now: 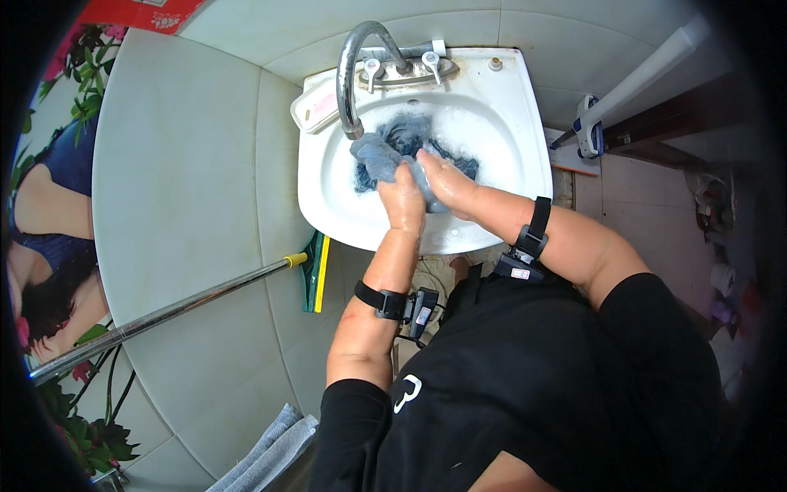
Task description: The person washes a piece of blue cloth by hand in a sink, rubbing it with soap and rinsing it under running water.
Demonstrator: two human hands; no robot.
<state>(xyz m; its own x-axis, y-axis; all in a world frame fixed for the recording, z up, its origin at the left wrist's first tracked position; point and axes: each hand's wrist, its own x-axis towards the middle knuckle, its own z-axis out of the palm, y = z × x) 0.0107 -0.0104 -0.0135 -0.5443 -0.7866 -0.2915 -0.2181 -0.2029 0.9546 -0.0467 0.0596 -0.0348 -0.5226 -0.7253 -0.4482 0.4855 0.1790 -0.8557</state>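
Some blue-grey cloth (375,157) beyond left grip (402,199)

Over the feed I saw large, glossy, pale grey-green wall tiles (180,189) filling the left, bordered at the far edge by a colourful floral printed panel (49,197), with a bright red patterned strip (139,13) in the upper corner. Whitish rear tiles (590,41) met them. To my right, a dark brown frame (697,107) stood over pale pinkish floor tiles (648,234). Light brightened the left side; the right lay dim.
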